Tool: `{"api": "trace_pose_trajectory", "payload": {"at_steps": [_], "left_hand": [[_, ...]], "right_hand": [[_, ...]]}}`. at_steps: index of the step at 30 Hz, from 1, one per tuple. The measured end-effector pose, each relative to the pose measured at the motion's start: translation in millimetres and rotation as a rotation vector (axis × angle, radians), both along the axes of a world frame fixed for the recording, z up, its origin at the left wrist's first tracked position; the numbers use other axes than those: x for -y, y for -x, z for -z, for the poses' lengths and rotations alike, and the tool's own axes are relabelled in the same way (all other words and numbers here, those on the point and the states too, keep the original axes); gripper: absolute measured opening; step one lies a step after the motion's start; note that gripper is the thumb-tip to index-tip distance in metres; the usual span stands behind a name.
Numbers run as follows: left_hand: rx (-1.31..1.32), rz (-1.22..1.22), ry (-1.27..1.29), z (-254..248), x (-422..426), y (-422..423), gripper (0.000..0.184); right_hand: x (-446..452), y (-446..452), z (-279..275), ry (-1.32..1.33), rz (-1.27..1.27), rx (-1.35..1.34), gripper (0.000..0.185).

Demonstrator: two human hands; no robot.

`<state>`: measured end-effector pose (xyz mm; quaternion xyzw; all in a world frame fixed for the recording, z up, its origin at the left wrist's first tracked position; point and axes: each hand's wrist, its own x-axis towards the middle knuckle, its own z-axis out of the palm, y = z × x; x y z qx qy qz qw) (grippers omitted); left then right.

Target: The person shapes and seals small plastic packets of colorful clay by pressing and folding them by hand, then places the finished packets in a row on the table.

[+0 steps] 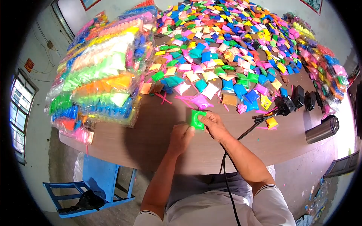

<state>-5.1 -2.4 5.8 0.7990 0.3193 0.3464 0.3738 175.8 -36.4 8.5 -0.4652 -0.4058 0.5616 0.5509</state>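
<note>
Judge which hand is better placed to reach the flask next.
Probably the right hand: it is nearer the flask, off to the right. Both hands grip the green packet, but the left hand could likely hold it alone.

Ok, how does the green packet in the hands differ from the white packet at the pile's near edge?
The green packet is bright green; the white packet is plain white. The left hand and right hand hold the green packet; the white packet lies untouched on the table. Both are squarish, cushion-shaped packets.
</note>
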Motion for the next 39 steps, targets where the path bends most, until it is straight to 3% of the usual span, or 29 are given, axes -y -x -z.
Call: {"api": "trace_pose_trajectory", "payload": {"at_steps": [3,5,12,15,17,21,24,27,32,39], "left_hand": [[0.005,0.005,0.022,5,-2,1,0.035],[0.028,0.007,-0.001,1,0,0,0.034],[-0.012,0.074,-0.075,3,-3,-1,0.032],[0.033,-0.004,-0.072,2,2,-4,0.032],[0.119,-0.019,-0.094,0,2,-7,0.031],[0.099,0.008,-0.069,-3,1,-8,0.031],[0.102,0.002,-0.069,-1,-1,-8,0.032],[0.092,0.022,-0.039,0,0,-8,0.032],[0.123,-0.012,-0.096,1,1,-8,0.031],[-0.001,0.105,0.07,5,-5,1,0.037]], "right_hand": [[1,0,-5,0.008,0.01,-0.068,0.019],[2,1,-10,-0.016,-0.02,0.099,0.015],[0,2,2,-0.152,-0.023,0.093,0.015],[-1,-7,-3,0.034,-0.063,0.077,0.017],[-8,-18,16,0.013,-0.19,-0.296,0.023],[-6,-17,7,-0.08,-0.312,-0.539,0.032],[-1,-12,-15,0.075,-0.266,-0.567,0.04],[-1,-17,-10,-0.031,-0.406,-0.558,0.037],[4,-18,-15,-0.015,-0.298,-0.323,0.019],[2,-1,-15,-0.004,-0.132,0.093,0.016]]}}
